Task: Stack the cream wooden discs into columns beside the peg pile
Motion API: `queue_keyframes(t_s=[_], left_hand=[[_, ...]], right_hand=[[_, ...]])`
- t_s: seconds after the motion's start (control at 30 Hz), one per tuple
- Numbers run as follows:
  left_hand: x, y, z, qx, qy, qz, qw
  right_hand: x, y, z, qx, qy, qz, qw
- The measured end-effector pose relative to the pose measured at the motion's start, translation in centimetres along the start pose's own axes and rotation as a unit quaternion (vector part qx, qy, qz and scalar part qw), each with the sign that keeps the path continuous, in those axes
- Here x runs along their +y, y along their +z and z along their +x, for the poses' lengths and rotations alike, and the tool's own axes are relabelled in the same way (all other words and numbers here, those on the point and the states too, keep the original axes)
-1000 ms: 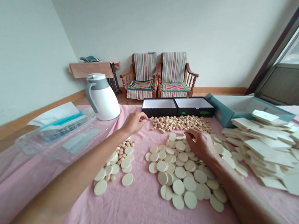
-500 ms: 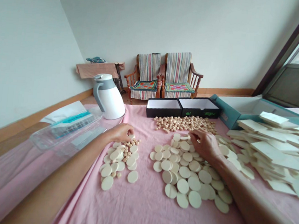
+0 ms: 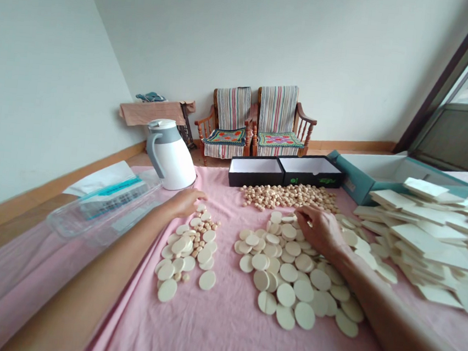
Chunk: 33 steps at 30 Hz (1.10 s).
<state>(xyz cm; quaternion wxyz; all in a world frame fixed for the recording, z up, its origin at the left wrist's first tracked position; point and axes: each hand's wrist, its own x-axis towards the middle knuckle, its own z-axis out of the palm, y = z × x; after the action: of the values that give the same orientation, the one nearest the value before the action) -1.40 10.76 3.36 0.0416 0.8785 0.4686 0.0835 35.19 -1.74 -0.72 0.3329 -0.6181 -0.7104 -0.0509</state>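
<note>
My left hand [image 3: 187,202] is just above the far end of a small left-hand pile, its fingers loosely stretched out and apart from the pieces below. That pile mixes pale round wooden discs [image 3: 207,280] with small wooden beads [image 3: 196,245]. On the right, my right hand [image 3: 319,225] rests at the far edge of a larger heap of round wooden discs [image 3: 288,273]. Its fingers are curled and pressed together beside a disc [image 3: 289,218] seen nearly edge-on. What lies between those fingertips is hidden.
Wooden beads [image 3: 290,195] lie heaped before two black boxes [image 3: 256,178]. Square wooden pieces [image 3: 430,238] are piled at right, near a teal box [image 3: 361,183]. A white jug [image 3: 177,164] and a clear plastic case [image 3: 68,220] stand left on the pink cloth [image 3: 219,328].
My left hand has lifted slightly away from the left pile and its fingers have loosened; a disc now shows beneath them. My right hand has hardly moved.
</note>
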Motion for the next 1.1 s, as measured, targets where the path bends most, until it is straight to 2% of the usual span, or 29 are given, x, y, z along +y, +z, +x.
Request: queue_keyframes(t_s=[0.07, 0.17, 0.37, 0.43, 0.5, 0.57, 0.6, 0.63, 0.67, 0.77, 0.9, 1.0, 1.1], left_hand=[[-1.0, 0.6, -0.2, -0.016, 0.014, 0.005, 1.000], [-1.1, 1.0, -0.5, -0.024, 0.035, 0.009, 0.999], [-1.0, 0.9, -1.0, 0.013, 0.007, 0.023, 1.000], [-0.1, 0.4, -1.3, 0.028, -0.007, 0.026, 0.999], [1.5, -0.4, -1.5, 0.019, 0.005, -0.003, 1.000], [3.2, -1.2, -1.6, -0.045, 0.068, -0.143, 0.986], [4.0, -1.5, -1.5, -0.062, 0.094, -0.190, 0.975], [4.5, -1.7, -1.4, -0.055, 0.101, -0.211, 0.971], [4.7, -1.8, -1.3, -0.042, 0.099, -0.208, 0.972], [4.1, -1.3, -0.9, -0.014, 0.066, -0.105, 0.992], [2.7, -0.3, -0.9, -0.048, 0.080, -0.020, 0.995], [2.7, 0.2, -1.0, -0.052, 0.096, 0.037, 0.993], [2.8, 0.5, -0.9, -0.057, 0.087, 0.075, 0.992]], right_hand=[[0.0, 0.1, 0.0, -0.004, -0.002, -0.002, 1.000], [0.0, 0.0, 0.0, -0.005, -0.006, -0.001, 1.000], [-0.2, -0.2, 0.0, -0.003, -0.012, 0.002, 1.000], [-0.2, -0.2, 0.0, -0.003, -0.013, 0.002, 1.000], [-0.2, -0.2, 0.0, -0.003, -0.012, -0.002, 1.000], [-0.2, -0.2, 0.0, -0.005, -0.009, -0.006, 1.000], [-0.1, -0.2, 0.0, -0.006, -0.007, -0.007, 1.000], [-0.1, -0.2, 0.0, -0.007, -0.005, -0.007, 1.000], [-0.1, -0.2, 0.0, -0.007, -0.004, -0.005, 1.000], [-0.2, -0.1, 0.0, -0.006, -0.003, -0.001, 1.000], [-0.2, -0.1, 0.0, -0.007, -0.006, 0.001, 1.000], [-0.1, -0.1, 0.0, -0.008, -0.009, 0.004, 1.000], [-0.1, -0.1, -0.1, -0.009, -0.010, 0.005, 1.000]])
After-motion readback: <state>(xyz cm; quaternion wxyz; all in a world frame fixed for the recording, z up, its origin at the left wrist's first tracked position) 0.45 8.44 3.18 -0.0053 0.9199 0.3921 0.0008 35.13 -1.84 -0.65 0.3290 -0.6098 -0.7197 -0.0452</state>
